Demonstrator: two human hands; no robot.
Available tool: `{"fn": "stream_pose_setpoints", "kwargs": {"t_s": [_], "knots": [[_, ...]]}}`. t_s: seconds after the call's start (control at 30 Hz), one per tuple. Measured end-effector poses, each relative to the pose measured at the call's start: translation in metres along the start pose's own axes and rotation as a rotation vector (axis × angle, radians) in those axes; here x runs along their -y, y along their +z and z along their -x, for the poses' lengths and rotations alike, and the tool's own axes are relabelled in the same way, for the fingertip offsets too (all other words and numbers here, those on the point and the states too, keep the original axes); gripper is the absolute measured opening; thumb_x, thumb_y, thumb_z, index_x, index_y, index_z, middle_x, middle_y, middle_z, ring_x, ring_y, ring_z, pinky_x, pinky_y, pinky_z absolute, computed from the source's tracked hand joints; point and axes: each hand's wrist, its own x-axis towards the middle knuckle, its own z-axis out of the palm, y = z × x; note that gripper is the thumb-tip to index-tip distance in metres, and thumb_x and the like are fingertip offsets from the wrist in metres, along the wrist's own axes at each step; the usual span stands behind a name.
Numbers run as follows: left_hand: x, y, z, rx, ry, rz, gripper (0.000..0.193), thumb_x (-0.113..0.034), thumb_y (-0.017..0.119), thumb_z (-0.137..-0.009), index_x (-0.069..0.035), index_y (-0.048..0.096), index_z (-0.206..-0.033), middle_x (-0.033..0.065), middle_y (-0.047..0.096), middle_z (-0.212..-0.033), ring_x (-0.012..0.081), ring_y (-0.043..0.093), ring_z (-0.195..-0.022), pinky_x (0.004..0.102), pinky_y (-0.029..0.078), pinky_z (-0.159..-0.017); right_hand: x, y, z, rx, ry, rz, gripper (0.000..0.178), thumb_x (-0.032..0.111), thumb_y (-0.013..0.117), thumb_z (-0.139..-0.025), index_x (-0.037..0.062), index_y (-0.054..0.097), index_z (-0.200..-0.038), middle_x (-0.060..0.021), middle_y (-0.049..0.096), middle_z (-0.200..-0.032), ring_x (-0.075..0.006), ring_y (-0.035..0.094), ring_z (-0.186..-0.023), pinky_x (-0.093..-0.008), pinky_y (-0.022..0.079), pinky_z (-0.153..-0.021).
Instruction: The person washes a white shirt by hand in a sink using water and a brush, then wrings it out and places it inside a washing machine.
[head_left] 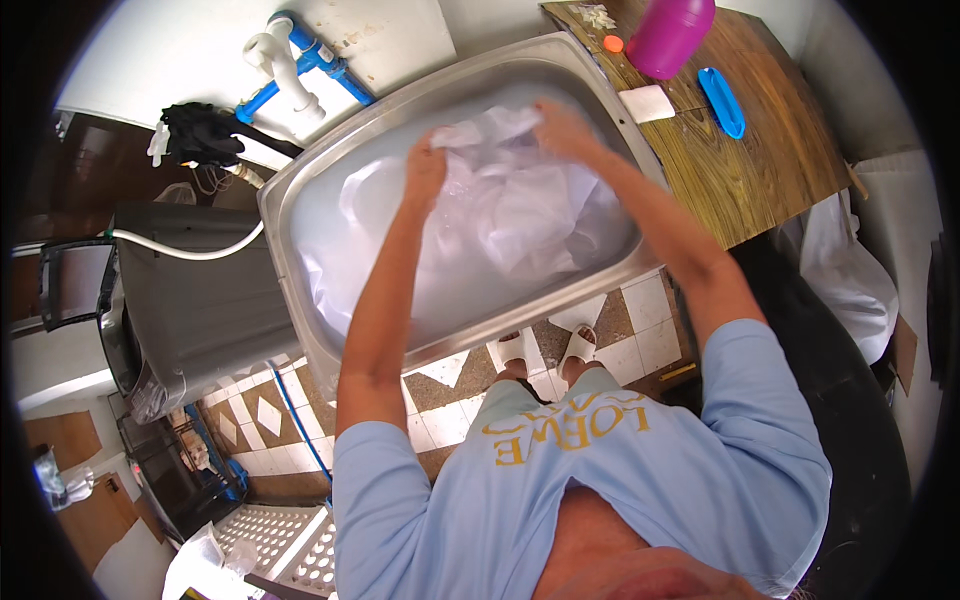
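A white cloth (487, 128) is stretched between my two hands over a metal sink (298, 172) full of cloudy water. My left hand (427, 167) has its fingers closed on the cloth's left end. At the other end my right hand (563, 132), somewhat blurred, grips the same fabric. Below the hands the wet white fabric (530, 215) bunches and billows in the water. Whether that is one piece or several, I cannot tell. More pale fabric (370, 195) floats at the left side of the sink.
A wooden counter (740, 185) adjoins the sink's right side, carrying a magenta bottle (672, 38), an orange cap (613, 43), a white block (647, 103) and a blue brush (722, 103). White and blue pipes (300, 70) rise behind the sink. A white hose (190, 252) crosses a grey-covered appliance (200, 310).
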Motion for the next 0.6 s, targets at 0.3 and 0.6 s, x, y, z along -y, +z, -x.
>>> {"fn": "stream_pose_setpoints", "kwargs": {"t_s": [0.3,0.6], "knots": [[-0.210,-0.068,0.017,0.112,-0.130,0.233,0.029,-0.015,0.045,-0.087,-0.004,0.058,-0.110,0.0094,0.065,-0.088,0.0169,0.062,-0.076,0.0292,0.052,-0.061,0.082,-0.241,0.022,-0.471,-0.438,-0.125,0.022,0.008,0.048,-0.074,-0.0005,0.057,-0.092,-0.0217,0.063,-0.082,-0.0320,0.063,-0.077,-0.0411,0.048,-0.068],[-0.302,-0.088,-0.006,-0.078,-0.222,0.107,0.035,-0.027,0.047,-0.089,0.003,0.057,-0.106,0.0167,0.064,-0.100,0.0263,0.062,-0.087,0.0364,0.049,-0.078,0.070,-0.315,-0.005,-0.187,-0.265,-0.401,0.023,0.014,0.053,-0.079,-0.0028,0.066,-0.088,-0.0108,0.062,-0.074,-0.0193,0.057,-0.063,-0.0345,0.046,-0.058]]}}
